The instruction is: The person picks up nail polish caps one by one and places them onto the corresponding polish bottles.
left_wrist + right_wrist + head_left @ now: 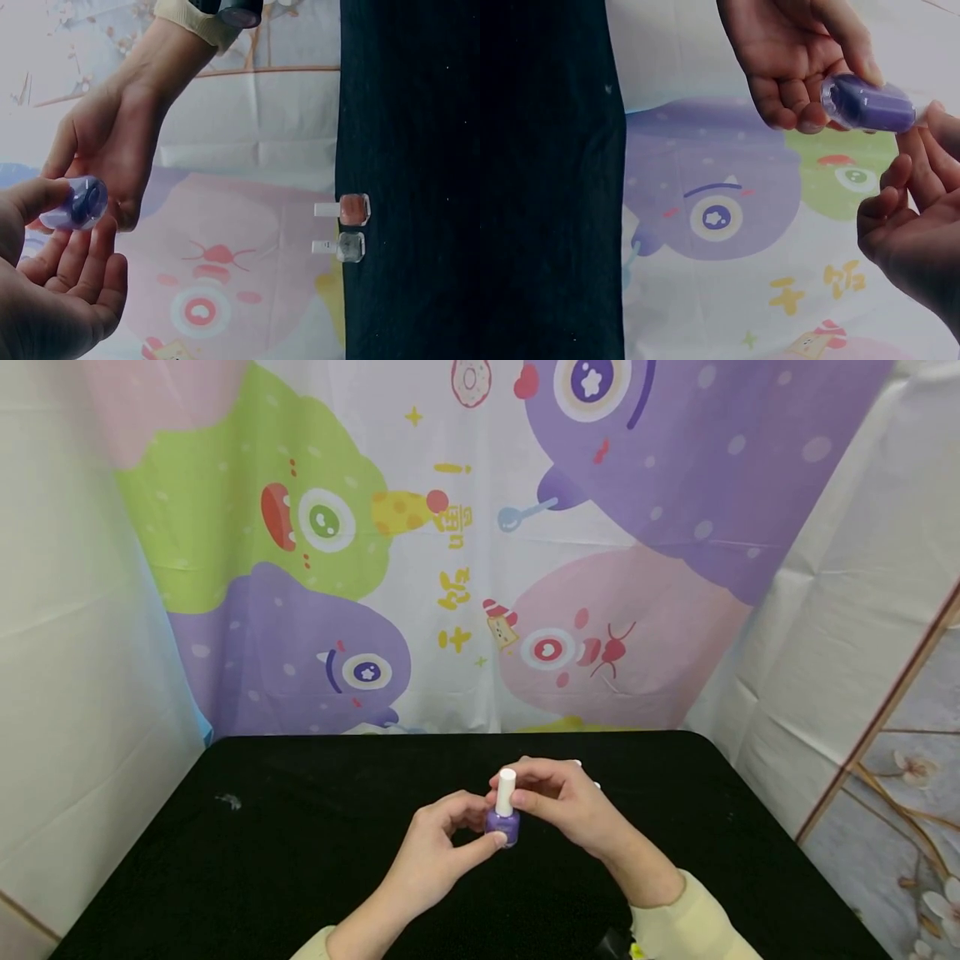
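Note:
A nail polish bottle (pixel 503 828) with purple polish and a tall white cap (pixel 506 792) is held upright above the black table. My left hand (pixel 442 843) pinches the glass body between thumb and fingers. At the cap, my right hand (pixel 573 802) grips with thumb and fingertips. The left wrist view shows the base of the purple bottle (pixel 79 202) from below. In the right wrist view, the left hand (pixel 802 60) holds the body while the right hand (pixel 922 202) has the cap end, mostly hidden by its fingers.
Two more nail polish bottles, one reddish (pixel 355 210) and one clear or grey (pixel 351 247), stand on the black tablecloth (pixel 300 860) behind the right hand. A cartoon curtain (pixel 465 677) hangs at the table's far edge. A small pale mark (pixel 228 801) lies at the left.

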`<action>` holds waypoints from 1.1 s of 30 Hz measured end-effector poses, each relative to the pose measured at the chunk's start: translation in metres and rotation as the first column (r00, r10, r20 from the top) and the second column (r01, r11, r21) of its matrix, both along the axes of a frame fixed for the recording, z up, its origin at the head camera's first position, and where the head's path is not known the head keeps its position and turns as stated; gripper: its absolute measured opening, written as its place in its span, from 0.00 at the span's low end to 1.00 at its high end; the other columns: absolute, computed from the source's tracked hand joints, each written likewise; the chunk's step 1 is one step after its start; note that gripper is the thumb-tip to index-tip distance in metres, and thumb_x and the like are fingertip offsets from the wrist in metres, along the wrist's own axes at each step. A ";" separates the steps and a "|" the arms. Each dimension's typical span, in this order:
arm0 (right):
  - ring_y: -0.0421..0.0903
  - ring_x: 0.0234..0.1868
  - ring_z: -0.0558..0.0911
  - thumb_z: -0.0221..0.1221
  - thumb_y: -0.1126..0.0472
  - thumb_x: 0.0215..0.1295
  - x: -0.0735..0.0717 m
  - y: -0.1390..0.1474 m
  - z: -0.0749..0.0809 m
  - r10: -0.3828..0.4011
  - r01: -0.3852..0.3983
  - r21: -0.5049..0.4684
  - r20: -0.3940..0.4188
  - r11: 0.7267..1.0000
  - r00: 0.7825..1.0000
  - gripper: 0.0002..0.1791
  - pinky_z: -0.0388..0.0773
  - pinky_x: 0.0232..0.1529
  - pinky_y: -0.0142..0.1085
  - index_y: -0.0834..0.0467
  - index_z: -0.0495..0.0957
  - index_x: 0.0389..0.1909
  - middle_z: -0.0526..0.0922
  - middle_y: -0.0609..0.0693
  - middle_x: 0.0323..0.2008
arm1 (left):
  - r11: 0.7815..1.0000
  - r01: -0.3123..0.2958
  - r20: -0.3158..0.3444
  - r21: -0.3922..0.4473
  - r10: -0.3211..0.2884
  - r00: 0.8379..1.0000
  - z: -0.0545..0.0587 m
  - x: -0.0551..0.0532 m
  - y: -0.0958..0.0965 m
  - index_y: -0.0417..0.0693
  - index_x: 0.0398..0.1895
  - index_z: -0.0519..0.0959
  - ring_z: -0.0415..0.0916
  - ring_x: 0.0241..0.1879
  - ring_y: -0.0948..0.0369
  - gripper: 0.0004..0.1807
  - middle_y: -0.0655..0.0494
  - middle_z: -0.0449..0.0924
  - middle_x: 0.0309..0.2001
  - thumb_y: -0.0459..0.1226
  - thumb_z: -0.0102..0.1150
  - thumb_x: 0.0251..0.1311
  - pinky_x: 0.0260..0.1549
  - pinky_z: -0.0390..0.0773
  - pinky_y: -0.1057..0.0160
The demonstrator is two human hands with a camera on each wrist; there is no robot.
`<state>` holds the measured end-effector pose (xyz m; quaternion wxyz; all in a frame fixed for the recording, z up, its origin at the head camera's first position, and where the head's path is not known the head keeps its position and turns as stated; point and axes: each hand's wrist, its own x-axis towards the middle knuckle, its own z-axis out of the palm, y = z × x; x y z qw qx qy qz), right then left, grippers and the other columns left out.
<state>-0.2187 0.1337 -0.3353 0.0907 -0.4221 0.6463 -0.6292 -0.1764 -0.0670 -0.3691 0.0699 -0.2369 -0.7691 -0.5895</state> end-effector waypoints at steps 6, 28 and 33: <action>0.45 0.41 0.80 0.52 0.70 0.67 0.002 -0.002 0.001 -0.051 0.050 -0.006 -0.063 0.999 0.997 0.12 0.80 0.44 0.39 0.72 0.75 0.47 0.79 0.53 0.42 | 1.000 -0.012 0.012 0.023 0.011 1.000 0.002 0.001 0.000 0.53 0.41 0.79 0.80 0.37 0.65 0.12 0.60 0.82 0.37 0.40 0.67 0.52 0.44 0.79 0.55; 0.46 0.41 0.81 0.56 0.65 0.66 0.004 -0.003 0.007 -0.192 0.203 0.121 -0.096 0.972 0.977 0.13 0.80 0.42 0.40 0.60 0.77 0.50 0.80 0.57 0.48 | 0.996 -0.085 -0.027 0.007 0.085 0.996 -0.001 -0.004 0.000 0.54 0.40 0.80 0.79 0.36 0.64 0.12 0.60 0.82 0.37 0.41 0.68 0.52 0.41 0.78 0.66; 0.42 0.32 0.76 0.59 0.63 0.63 0.004 0.000 0.013 -0.281 0.324 0.185 -0.224 0.928 0.933 0.15 0.77 0.33 0.35 0.53 0.78 0.51 0.79 0.50 0.39 | 0.996 -0.088 -0.012 -0.013 0.088 0.996 -0.002 -0.006 0.000 0.55 0.40 0.80 0.79 0.37 0.65 0.12 0.61 0.81 0.38 0.40 0.68 0.52 0.42 0.78 0.66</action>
